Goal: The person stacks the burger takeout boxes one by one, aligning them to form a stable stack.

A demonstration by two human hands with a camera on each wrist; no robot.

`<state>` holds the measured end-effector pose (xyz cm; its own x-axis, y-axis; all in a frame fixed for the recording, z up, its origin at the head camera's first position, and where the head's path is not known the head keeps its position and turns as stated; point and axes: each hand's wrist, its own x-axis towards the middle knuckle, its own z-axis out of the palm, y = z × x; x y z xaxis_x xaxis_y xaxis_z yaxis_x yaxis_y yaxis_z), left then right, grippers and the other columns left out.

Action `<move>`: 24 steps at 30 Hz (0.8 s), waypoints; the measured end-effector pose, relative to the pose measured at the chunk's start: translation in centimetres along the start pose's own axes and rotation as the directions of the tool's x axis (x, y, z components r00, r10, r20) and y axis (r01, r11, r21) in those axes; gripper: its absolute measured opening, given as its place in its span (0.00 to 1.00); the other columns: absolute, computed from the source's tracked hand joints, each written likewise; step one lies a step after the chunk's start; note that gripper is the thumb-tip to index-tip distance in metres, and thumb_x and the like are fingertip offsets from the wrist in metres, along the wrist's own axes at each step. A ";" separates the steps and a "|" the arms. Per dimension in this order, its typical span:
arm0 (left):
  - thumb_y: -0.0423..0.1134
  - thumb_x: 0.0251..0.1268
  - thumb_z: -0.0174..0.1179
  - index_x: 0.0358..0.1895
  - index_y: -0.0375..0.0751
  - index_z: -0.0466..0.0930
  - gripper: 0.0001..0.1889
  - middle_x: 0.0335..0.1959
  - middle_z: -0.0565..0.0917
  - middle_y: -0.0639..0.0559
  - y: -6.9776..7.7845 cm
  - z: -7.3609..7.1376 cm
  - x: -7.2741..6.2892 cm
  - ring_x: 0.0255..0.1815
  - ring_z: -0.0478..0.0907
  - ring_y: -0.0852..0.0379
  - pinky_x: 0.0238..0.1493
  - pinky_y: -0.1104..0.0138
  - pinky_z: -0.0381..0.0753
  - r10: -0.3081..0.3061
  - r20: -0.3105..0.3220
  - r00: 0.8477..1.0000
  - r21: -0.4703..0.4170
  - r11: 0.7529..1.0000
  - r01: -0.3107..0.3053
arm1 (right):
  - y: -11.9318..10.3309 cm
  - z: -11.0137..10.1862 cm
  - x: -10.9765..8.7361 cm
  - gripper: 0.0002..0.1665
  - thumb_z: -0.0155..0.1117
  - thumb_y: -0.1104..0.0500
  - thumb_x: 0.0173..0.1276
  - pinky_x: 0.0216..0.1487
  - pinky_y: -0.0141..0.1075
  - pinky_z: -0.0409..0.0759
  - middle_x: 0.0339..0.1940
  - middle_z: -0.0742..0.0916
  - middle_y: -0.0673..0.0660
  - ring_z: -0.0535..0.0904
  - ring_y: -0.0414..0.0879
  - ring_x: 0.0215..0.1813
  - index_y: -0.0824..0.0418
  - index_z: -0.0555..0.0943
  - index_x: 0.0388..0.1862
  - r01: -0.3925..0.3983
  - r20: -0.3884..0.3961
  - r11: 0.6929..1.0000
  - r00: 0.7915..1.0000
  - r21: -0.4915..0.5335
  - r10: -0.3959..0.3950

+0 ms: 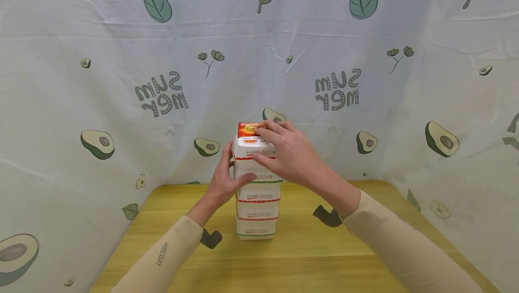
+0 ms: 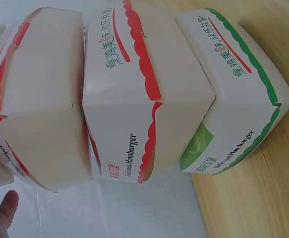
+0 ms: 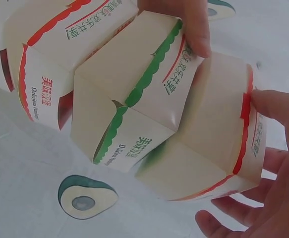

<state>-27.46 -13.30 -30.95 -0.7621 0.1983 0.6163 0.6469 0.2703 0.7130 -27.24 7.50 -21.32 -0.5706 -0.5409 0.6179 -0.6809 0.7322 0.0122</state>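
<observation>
A stack of several white paper hamburger boxes stands upright on the table, with red or green scalloped edges on the boxes. The top hamburger box [image 1: 255,148] has a red picture panel on its lid and sits slightly askew. My right hand [image 1: 293,153] holds this box, thumb at the front and fingers over the lid. Around the left side of the green-edged second box [image 3: 149,74] my left hand [image 1: 227,180] grips, its thumb across the front. The left hand's far fingers are partly hidden behind the stack. At the bottom is another green-edged box [image 2: 228,94].
The stack stands on a yellow wood-grain table [image 1: 194,266]. A pale curtain [image 1: 251,72] printed with avocados and leaves hangs behind and on both sides. Dark curved pieces [image 1: 211,239] show beside the forearms, close to the wrists.
</observation>
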 end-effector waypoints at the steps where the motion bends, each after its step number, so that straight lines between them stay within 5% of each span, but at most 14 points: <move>1: 0.38 0.61 0.69 0.80 0.44 0.45 0.50 0.67 0.71 0.46 0.0 0.0 0.0 0.64 0.70 0.49 0.69 0.43 0.64 -0.004 0.000 1.000 -0.002 1.000 0.004 | 0.0 0.0 0.0 0.35 0.68 0.39 0.65 0.58 0.51 0.77 0.71 0.78 0.53 0.72 0.54 0.65 0.50 0.77 0.69 0.003 -0.002 1.000 1.000 0.000 -0.003; 11: 0.40 0.62 0.70 0.81 0.58 0.42 0.52 0.70 0.68 0.51 -3.6 0.6 1.2 0.66 0.68 0.50 0.65 0.46 0.70 -0.034 -0.017 0.999 -0.011 0.999 0.034 | 0.5 0.3 0.4 0.33 0.64 0.42 0.70 0.61 0.54 0.78 0.73 0.76 0.57 0.70 0.55 0.69 0.51 0.75 0.71 -0.031 0.017 0.999 0.999 0.029 0.031; 16: 0.46 0.62 0.70 0.79 0.66 0.44 0.50 0.68 0.69 0.56 -4.0 0.6 1.4 0.63 0.70 0.55 0.62 0.50 0.74 -0.018 -0.019 1.000 -0.024 1.000 0.018 | 0.7 0.4 0.6 0.33 0.63 0.42 0.71 0.61 0.54 0.77 0.74 0.75 0.57 0.69 0.55 0.70 0.50 0.74 0.72 -0.055 0.032 0.998 0.998 0.044 0.054; 24: 0.46 0.63 0.69 0.80 0.64 0.44 0.49 0.70 0.67 0.56 -3.8 0.7 1.6 0.66 0.68 0.51 0.65 0.48 0.71 -0.012 -0.025 1.000 -0.023 1.000 0.012 | 1.1 0.6 0.8 0.33 0.62 0.41 0.72 0.63 0.54 0.76 0.75 0.74 0.57 0.69 0.54 0.70 0.50 0.74 0.72 -0.069 0.034 0.996 0.997 0.050 0.067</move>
<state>-31.13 -13.33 -32.94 -0.7691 0.1719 0.6156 0.6385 0.2509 0.7276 -28.72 7.61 -21.24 -0.6304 -0.5040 0.5903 -0.6620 0.7462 -0.0699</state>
